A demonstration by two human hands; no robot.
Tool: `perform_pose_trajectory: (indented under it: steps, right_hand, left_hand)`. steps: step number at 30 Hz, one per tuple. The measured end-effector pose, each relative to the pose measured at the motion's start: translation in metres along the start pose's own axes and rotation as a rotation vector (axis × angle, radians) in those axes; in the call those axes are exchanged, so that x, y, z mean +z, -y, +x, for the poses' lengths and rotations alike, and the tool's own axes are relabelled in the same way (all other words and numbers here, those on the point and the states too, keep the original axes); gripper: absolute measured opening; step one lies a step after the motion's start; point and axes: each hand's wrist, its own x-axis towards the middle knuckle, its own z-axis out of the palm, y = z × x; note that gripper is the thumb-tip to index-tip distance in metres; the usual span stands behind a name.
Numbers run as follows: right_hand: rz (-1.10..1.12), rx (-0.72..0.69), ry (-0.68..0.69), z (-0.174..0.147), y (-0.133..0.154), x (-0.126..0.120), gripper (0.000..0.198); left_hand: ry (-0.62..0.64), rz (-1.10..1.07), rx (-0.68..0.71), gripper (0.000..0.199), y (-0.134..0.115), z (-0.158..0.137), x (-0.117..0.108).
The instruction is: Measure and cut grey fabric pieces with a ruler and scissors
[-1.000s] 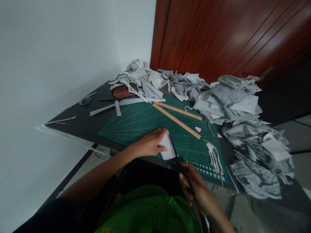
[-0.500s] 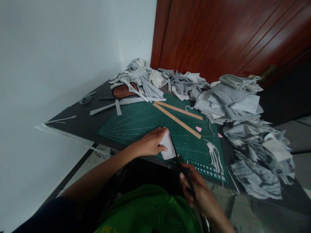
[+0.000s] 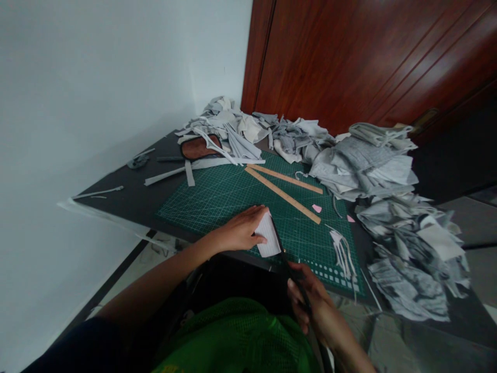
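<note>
My left hand (image 3: pixel 245 228) is at the front edge of the green cutting mat (image 3: pixel 217 194). It holds a small white piece (image 3: pixel 267 235) with faint lines, thumb near its lower part and fingers along the upper left. I cannot tell whether it is paper or cloth. Black scissors (image 3: pixel 286 261) lie with their dark blades along the piece's right edge, pointing away from me. My right hand (image 3: pixel 312 300) is closed round the scissors' handles, just off the table's front edge. How far the blades are apart is too dark to tell.
Two wooden rulers (image 3: pixel 289 199) lie in a V on the mat. Pink scraps (image 3: pixel 317 209) and thin white strips (image 3: pixel 341 251) are to the right. Grey cloth piles (image 3: pixel 361 160) stand along the back and right. A brown black-edged pad (image 3: pixel 198 147) lies at the back left.
The view has shifted very slightly. Both hands, the white piece and the scissors keep nearly the same places.
</note>
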Motion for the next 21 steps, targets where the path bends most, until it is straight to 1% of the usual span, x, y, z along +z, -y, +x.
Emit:
perform_pose_trajectory:
  steps: [4,10,14,21]
  right_hand:
    - [0.028,0.039,0.002,0.004,0.006,0.0,0.065]
    - [0.005,0.002,0.024,0.01,0.011,0.004,0.059]
    - [-0.004,-0.009,0.013,0.011,0.009,0.004,0.059]
    - [-0.01,-0.023,0.018,0.01,0.007,0.004,0.057]
  left_hand:
    - [0.009,0.008,0.009,0.093,0.001,0.0,0.0]
    - [0.014,0.015,-0.017,0.095,-0.001,0.0,-0.001]
    - [-0.005,0.003,-0.016,0.096,-0.002,-0.002,-0.002]
    - [0.008,0.002,-0.036,0.096,-0.002,0.0,-0.001]
